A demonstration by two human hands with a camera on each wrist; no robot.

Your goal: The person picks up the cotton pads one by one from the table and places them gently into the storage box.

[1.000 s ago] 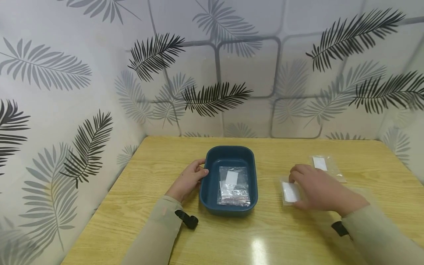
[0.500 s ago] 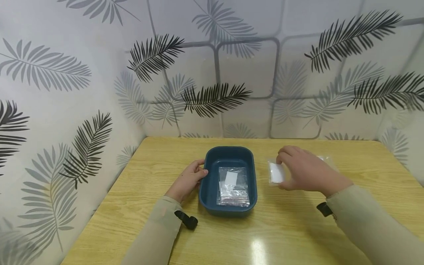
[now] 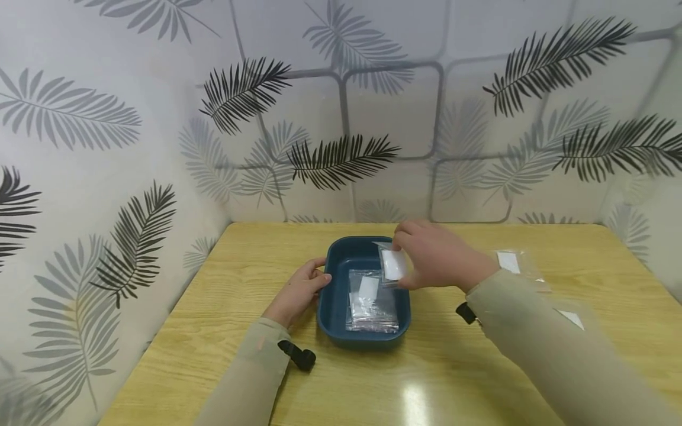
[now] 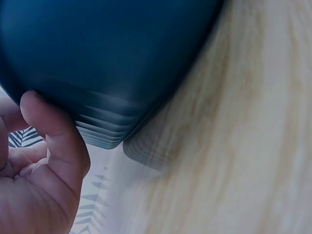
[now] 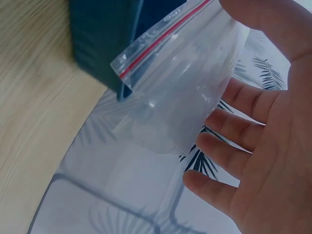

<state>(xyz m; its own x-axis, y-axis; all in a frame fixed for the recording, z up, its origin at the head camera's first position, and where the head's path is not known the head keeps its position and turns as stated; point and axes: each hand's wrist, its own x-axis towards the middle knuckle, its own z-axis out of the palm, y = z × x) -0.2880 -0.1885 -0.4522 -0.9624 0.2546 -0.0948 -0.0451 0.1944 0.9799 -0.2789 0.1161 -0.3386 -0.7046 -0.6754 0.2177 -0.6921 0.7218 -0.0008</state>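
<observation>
A blue bin (image 3: 362, 341) is holding clear bags (image 3: 372, 306) — the left hand (image 3: 299, 291) is gripping its side. The right hand (image 3: 434, 255) is pinching another bag (image 3: 393, 265) above it.

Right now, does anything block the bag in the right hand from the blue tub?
Nothing visible: the right hand holds the bag at the open top of the blue tub, and the bags inside lie low.
</observation>
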